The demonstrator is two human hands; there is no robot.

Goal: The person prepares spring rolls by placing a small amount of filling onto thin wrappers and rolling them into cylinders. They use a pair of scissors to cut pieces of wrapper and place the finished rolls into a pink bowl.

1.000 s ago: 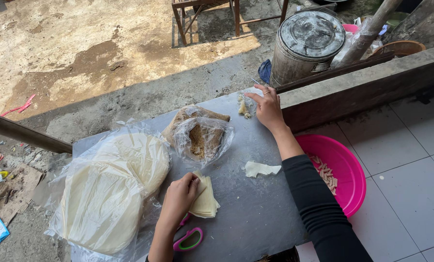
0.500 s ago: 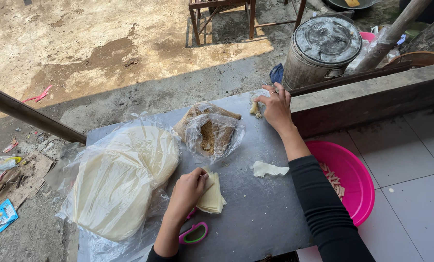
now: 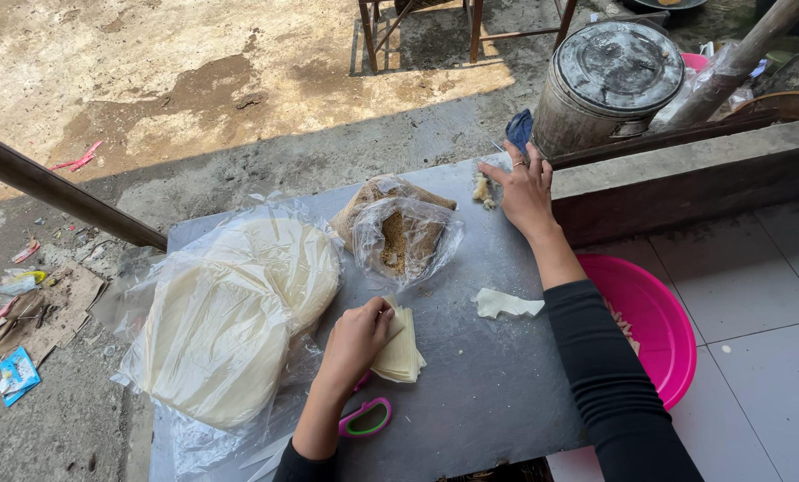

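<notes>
My left hand (image 3: 356, 337) rests on a small stack of cut pale wrapper sheets (image 3: 401, 351) in the middle of the grey board (image 3: 488, 393). My right hand (image 3: 526, 192) reaches to the board's far right corner, fingers spread flat beside a small brownish lump (image 3: 482, 189). A clear bag of brown filling (image 3: 402, 236) lies between the hands. Two big round stacks of pale wrappers in plastic (image 3: 239, 308) lie left of my left hand. A loose wrapper scrap (image 3: 505, 304) lies under my right forearm.
A pink and green handled tool (image 3: 366, 418) lies by my left wrist. A pink basin (image 3: 654, 326) sits on the tiled floor at right. A round metal tin (image 3: 606, 85) stands behind a concrete ledge (image 3: 703, 170). Dirt ground and litter lie to the left.
The view has shifted. My right hand stays at the far corner by the lump, now flatter with fingers spread. My left hand stays on the cut sheets.
</notes>
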